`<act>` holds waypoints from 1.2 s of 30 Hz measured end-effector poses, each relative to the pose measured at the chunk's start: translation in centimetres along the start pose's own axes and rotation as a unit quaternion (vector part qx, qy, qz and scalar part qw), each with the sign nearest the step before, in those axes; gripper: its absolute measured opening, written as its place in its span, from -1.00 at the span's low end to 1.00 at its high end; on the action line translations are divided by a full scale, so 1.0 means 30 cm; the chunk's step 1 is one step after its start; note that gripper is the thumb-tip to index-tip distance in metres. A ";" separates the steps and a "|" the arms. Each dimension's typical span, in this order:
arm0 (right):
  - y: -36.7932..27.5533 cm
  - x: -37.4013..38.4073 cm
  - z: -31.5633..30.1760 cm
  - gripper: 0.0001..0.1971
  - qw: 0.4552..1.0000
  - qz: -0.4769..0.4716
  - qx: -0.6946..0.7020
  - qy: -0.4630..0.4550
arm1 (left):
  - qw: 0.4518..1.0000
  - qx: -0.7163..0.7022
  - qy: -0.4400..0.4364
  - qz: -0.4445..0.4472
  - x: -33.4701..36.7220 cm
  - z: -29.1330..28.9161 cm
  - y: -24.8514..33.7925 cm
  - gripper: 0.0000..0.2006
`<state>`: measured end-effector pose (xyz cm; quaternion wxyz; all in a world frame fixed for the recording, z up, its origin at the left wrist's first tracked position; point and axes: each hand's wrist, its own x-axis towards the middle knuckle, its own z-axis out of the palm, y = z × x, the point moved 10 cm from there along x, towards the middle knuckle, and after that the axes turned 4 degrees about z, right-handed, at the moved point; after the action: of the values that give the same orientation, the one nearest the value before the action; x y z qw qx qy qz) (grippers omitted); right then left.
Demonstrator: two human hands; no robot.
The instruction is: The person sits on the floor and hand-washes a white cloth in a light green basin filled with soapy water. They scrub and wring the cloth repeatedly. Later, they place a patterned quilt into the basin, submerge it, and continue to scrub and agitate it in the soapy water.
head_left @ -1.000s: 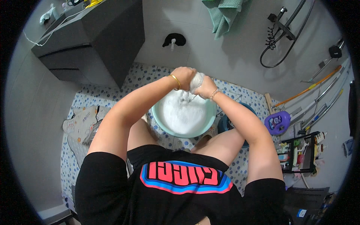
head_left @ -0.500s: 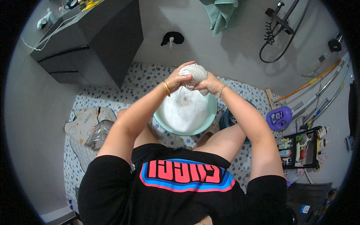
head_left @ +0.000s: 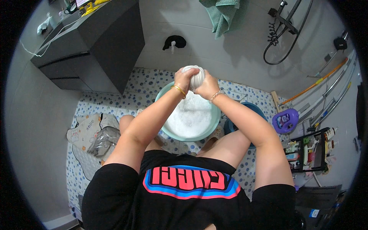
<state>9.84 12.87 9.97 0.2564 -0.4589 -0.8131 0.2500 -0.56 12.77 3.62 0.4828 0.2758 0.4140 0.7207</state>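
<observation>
A bunched white cloth (head_left: 197, 78) is squeezed between both my hands, over the far rim of a pale green basin (head_left: 171, 132). My left hand (head_left: 184, 79) wraps its left side, with the thumb across the front. My right hand (head_left: 208, 86) grips it from the right and below. White suds (head_left: 190, 117) fill much of the basin, which stands on the floor between my legs. Whether the cloth is one piece or several, I cannot tell.
A blue bucket (head_left: 253, 109) stands right of the basin, partly behind my right forearm. Farther right are a purple jug (head_left: 285, 120), mop handles (head_left: 326, 82) and a bottle rack (head_left: 308, 151). A dark cabinet (head_left: 103, 50) stands left; a patterned mat (head_left: 86, 134) lies below it.
My hands have closed more tightly around the cloth, and it is now a more compact, twisted bundle. The hanging tail of cloth no longer shows, and the suds look flatter.
</observation>
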 end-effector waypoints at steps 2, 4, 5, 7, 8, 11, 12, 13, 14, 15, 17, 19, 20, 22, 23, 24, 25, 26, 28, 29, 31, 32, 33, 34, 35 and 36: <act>-0.003 -0.003 0.000 -0.36 1.000 0.017 -0.006 -0.003 | 1.000 0.020 0.019 0.001 0.000 -0.011 0.004 -0.78; 0.004 0.001 0.005 -0.37 1.000 0.020 -0.017 -0.002 | 0.999 0.028 0.034 0.010 0.006 -0.021 0.009 -0.77; 0.010 0.008 0.007 -0.37 1.000 0.014 -0.024 0.001 | 0.999 0.033 0.021 0.000 0.007 -0.017 0.009 -0.65; 0.003 0.003 -0.003 -0.40 1.000 0.000 -0.023 0.007 | 0.998 -0.008 -0.049 -0.029 -0.010 0.022 0.007 -0.65; 0.002 0.006 -0.005 -0.40 1.000 -0.003 -0.005 -0.003 | 0.995 -0.028 -0.083 -0.041 -0.022 0.043 0.023 -0.65; 0.014 0.012 -0.012 -0.40 0.999 -0.008 0.043 -0.032 | 0.983 -0.043 -0.134 -0.119 -0.050 0.052 -0.004 -0.62; 0.016 0.013 -0.009 -0.38 0.995 -0.023 0.086 -0.050 | 0.979 -0.049 -0.148 -0.129 -0.054 0.058 -0.011 -0.62; 0.025 0.016 -0.001 -0.36 0.989 -0.039 0.128 -0.068 | 0.977 -0.069 -0.160 -0.124 -0.049 0.058 -0.020 -0.60; 0.030 0.019 0.010 -0.34 0.980 -0.055 0.170 -0.085 | 0.974 -0.083 -0.170 -0.126 -0.056 0.069 -0.012 -0.60; 0.046 0.020 0.013 -0.34 0.967 -0.046 0.235 -0.083 | 0.971 -0.096 -0.179 -0.128 -0.067 0.083 -0.001 -0.59; 0.080 0.009 0.016 -0.33 0.930 -0.026 0.357 -0.076 | 0.978 -0.100 -0.157 -0.094 -0.069 0.091 0.030 -0.59; 0.135 -0.004 0.044 -0.32 0.800 0.037 0.597 -0.049 | 0.992 -0.080 -0.093 -0.020 -0.062 0.083 0.068 -0.58; 0.146 -0.016 0.063 -0.31 0.710 0.066 0.701 -0.035 | 0.993 -0.082 -0.084 0.004 -0.068 0.089 0.080 -0.58; 0.115 -0.051 0.107 -0.24 0.619 0.145 0.771 -0.036 | 0.993 -0.083 -0.062 0.052 -0.074 0.081 0.091 -0.56; 0.077 -0.069 0.111 -0.22 0.573 0.164 0.802 -0.034 | 0.992 -0.087 -0.055 0.075 -0.072 0.072 0.090 -0.55; 0.052 -0.083 0.113 -0.21 0.524 0.182 0.832 -0.032 | 0.991 -0.078 -0.046 0.093 -0.082 0.073 0.102 -0.55; 0.043 -0.087 0.105 -0.23 0.483 0.179 0.857 -0.023 | 0.991 -0.070 -0.038 0.111 -0.095 0.076 0.121 -0.54; 0.040 -0.091 0.100 -0.23 0.487 0.181 0.854 -0.014 | 0.989 -0.062 -0.030 0.129 -0.104 0.077 0.134 -0.54; 0.033 -0.097 0.089 -0.23 0.496 0.183 0.849 0.002 | 0.979 0.023 -0.049 0.196 -0.123 0.097 0.171 -0.58; 0.044 -0.108 0.083 -0.36 0.484 0.223 0.846 0.029 | 0.969 0.066 -0.059 0.232 -0.146 0.119 0.197 -0.58; 0.111 -0.064 0.099 -0.47 0.503 0.220 0.835 0.040 | 0.949 0.131 -0.067 0.278 -0.193 0.157 0.231 -0.60; 0.123 -0.052 0.098 -0.53 0.513 0.218 0.829 0.044 | 0.957 0.119 -0.049 0.261 -0.189 0.149 0.220 -0.61; 0.114 -0.051 0.093 -0.68 0.506 0.213 0.835 0.036 | 0.964 0.106 -0.031 0.243 -0.185 0.140 0.207 -0.61; 0.127 -0.040 0.088 -0.68 0.517 0.196 0.832 0.046 | 0.970 0.094 -0.013 0.224 -0.180 0.133 0.191 -0.62; 0.147 -0.024 0.092 -0.69 0.527 0.181 0.828 0.056 | 0.968 0.086 0.019 0.234 -0.177 0.121 0.189 -0.66; 0.162 -0.009 0.093 -0.70 0.538 0.166 0.824 0.065 | 0.976 0.067 0.042 0.202 -0.162 0.105 0.160 -0.67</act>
<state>11.15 14.35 4.71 0.5279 -0.1865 -0.1387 0.8169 1.56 8.39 9.37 0.2895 0.3550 0.4167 0.7852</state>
